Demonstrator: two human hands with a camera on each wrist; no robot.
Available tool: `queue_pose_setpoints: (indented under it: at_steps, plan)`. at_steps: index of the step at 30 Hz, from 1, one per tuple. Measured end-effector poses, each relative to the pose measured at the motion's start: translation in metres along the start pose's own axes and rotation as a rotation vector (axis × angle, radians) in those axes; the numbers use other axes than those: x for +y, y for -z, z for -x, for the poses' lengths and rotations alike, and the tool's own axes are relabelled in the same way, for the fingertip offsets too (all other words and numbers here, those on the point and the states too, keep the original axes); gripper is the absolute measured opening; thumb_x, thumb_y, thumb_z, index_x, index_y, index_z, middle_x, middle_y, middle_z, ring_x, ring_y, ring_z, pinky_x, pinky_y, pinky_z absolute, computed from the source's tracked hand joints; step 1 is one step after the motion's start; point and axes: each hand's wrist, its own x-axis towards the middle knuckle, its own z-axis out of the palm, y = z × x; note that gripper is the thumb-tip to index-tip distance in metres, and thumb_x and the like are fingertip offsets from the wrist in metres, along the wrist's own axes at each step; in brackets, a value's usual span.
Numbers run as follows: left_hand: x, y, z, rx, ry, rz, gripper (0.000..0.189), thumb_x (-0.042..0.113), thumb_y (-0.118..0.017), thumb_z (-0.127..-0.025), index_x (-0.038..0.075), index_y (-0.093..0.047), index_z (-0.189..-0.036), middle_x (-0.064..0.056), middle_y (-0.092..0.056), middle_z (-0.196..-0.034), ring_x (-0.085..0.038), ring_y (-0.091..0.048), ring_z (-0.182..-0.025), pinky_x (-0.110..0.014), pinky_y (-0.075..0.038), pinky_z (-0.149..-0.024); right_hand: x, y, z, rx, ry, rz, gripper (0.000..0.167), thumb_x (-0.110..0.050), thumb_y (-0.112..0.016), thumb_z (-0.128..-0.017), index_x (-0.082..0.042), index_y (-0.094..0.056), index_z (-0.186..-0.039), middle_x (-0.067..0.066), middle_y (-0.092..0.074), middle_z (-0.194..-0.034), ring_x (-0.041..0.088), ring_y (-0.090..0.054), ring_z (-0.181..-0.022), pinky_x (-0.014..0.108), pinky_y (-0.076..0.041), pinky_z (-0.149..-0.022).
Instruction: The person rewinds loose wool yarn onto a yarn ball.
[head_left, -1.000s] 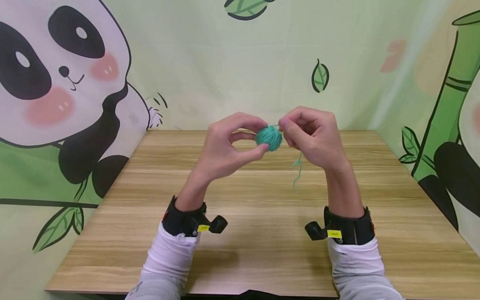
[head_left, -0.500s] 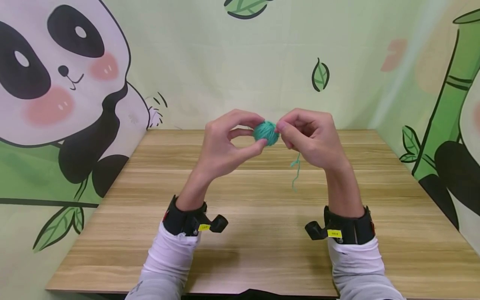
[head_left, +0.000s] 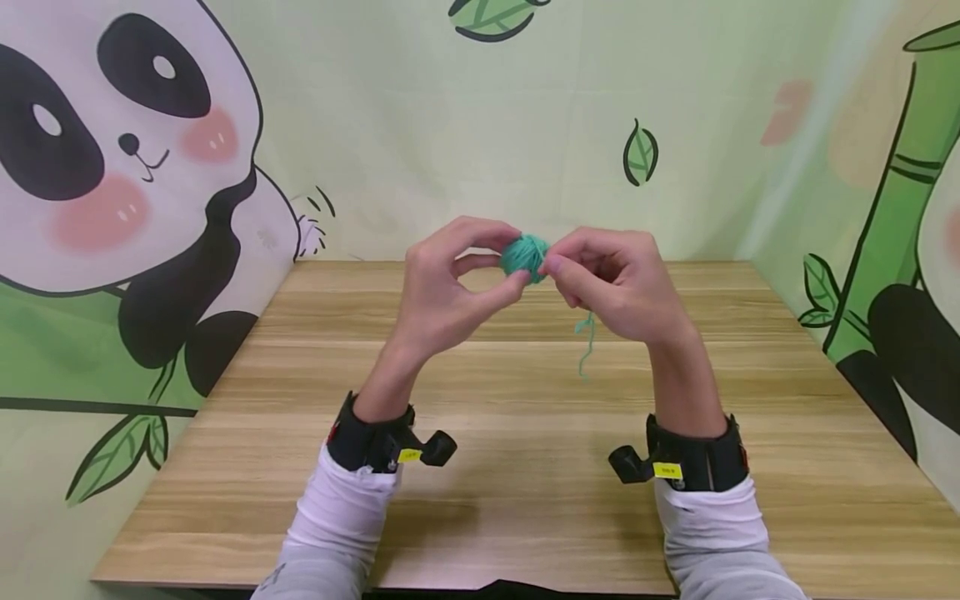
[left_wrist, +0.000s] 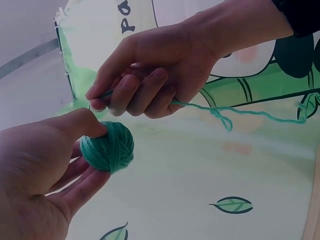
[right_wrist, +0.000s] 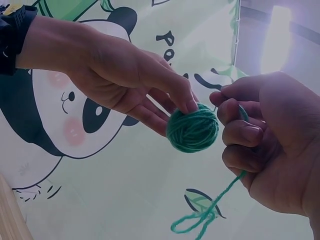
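Note:
A small teal ball of yarn [head_left: 523, 257] is held up above the table between the thumb and fingers of my left hand [head_left: 446, 287]. Close on its right, my right hand [head_left: 618, 283] pinches the yarn strand between thumb and forefinger, with the other fingers curled in. The loose yarn tail [head_left: 587, 342] hangs below the right hand. In the left wrist view the tail [left_wrist: 260, 114] comes out from under the curled fingers and has a small loop in it. The right wrist view shows the windings on the ball [right_wrist: 192, 129] and the thumb pressing its top.
Beneath the hands lies a wood-grain table [head_left: 510, 433]. Behind it and at both sides hangs a pale green backdrop [head_left: 420, 125] with printed pandas, leaves and bamboo. Black wrist straps with small cameras [head_left: 437, 448] sit on both forearms.
Both hands and the ball have shifted slightly left and the ball slightly up. The right fingertips have moved from above the ball's right side down to its right edge, the strand still pinched.

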Motion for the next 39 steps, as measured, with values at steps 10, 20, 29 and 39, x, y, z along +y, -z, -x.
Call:
queue_pose_setpoints:
  at_steps: [10,20,29,39]
  plan:
    - [-0.001,-0.004,0.000,0.099,0.015,-0.007,0.037,-0.005,-0.089,-0.090,-0.006,-0.077,-0.125,-0.020,-0.078,-0.123,-0.029,-0.080,-0.109,-0.031,-0.073,-0.097,0.003,-0.005,0.000,-0.091,0.004,-0.001,0.012,0.011,-0.066,-0.103,0.006,-0.077,-0.101,0.002,-0.056,-0.068,0.012,-0.043,-0.053,0.028,-0.029,-0.044]
    - [0.003,-0.007,0.001,0.143,0.060,0.103,0.038,-0.005,-0.085,-0.093,-0.008,-0.075,-0.129,-0.022,-0.075,-0.127,-0.025,-0.079,-0.113,-0.036,-0.073,-0.101,0.002,-0.007,-0.002,-0.192,-0.022,0.053,0.018,0.007,-0.067,-0.105,-0.003,-0.082,-0.102,0.002,-0.059,-0.069,0.012,-0.045,-0.053,0.024,-0.032,-0.045]
    - [0.008,-0.008,0.001,0.143,0.084,0.206,0.041,-0.010,-0.083,-0.093,-0.012,-0.072,-0.132,-0.027,-0.072,-0.130,-0.015,-0.078,-0.114,-0.040,-0.073,-0.102,0.007,-0.007,-0.001,-0.235,-0.032,0.051,0.016,0.000,-0.069,-0.108,-0.006,-0.081,-0.099,0.001,-0.058,-0.069,0.012,-0.045,-0.055,0.026,-0.032,-0.047]
    - [0.009,-0.006,0.000,0.126,0.076,0.271,0.040,-0.012,-0.081,-0.094,-0.014,-0.069,-0.132,-0.025,-0.074,-0.129,-0.014,-0.078,-0.114,-0.042,-0.072,-0.104,0.007,-0.008,-0.001,-0.216,-0.050,0.059,0.019,0.009,-0.068,-0.103,-0.004,-0.082,-0.099,0.002,-0.057,-0.069,0.012,-0.044,-0.053,0.028,-0.032,-0.045]
